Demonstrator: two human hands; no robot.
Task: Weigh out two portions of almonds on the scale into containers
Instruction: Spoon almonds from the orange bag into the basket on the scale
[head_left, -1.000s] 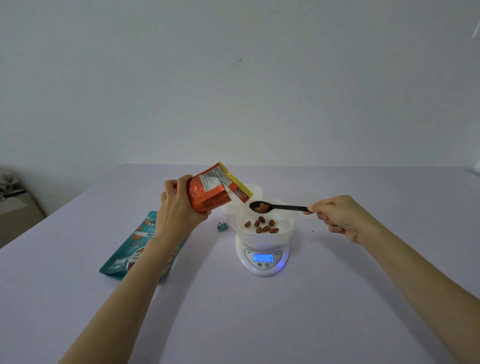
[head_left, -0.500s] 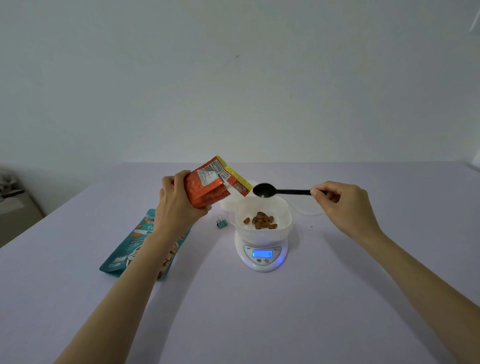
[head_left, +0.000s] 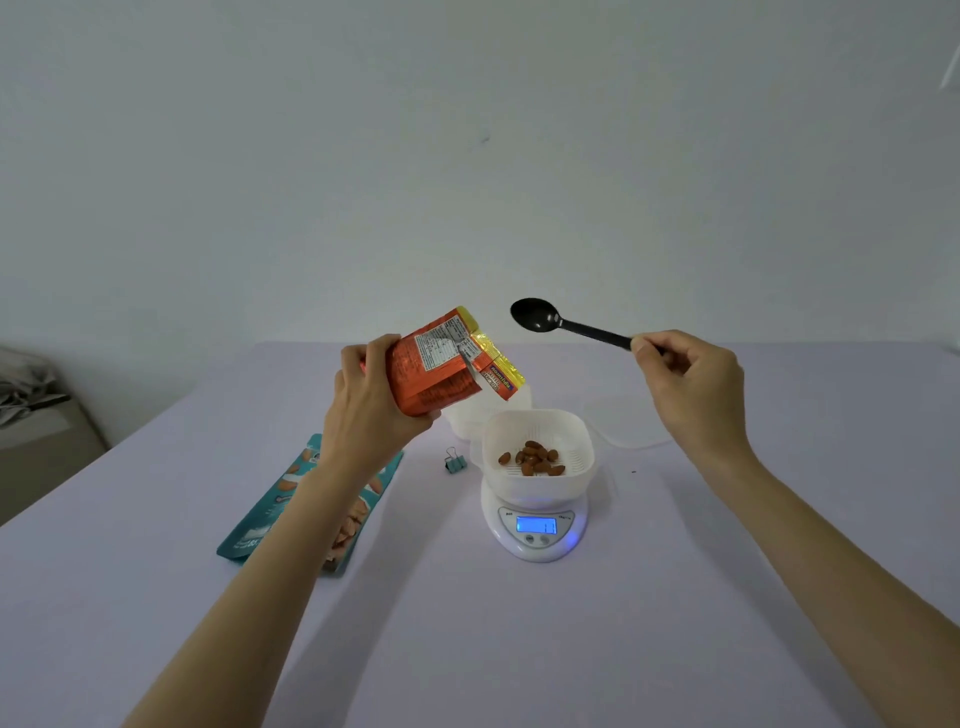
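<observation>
Spoon (head_left: 540, 315) pinched in right grip (head_left: 691, 384), clear above container (head_left: 535, 486) rim, left grip (head_left: 371, 410) clamping tilted bag (head_left: 441, 371)

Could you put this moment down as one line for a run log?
left hand: holds orange bag tilted | right hand: holds empty black spoon raised | almonds in white container on scale
</observation>
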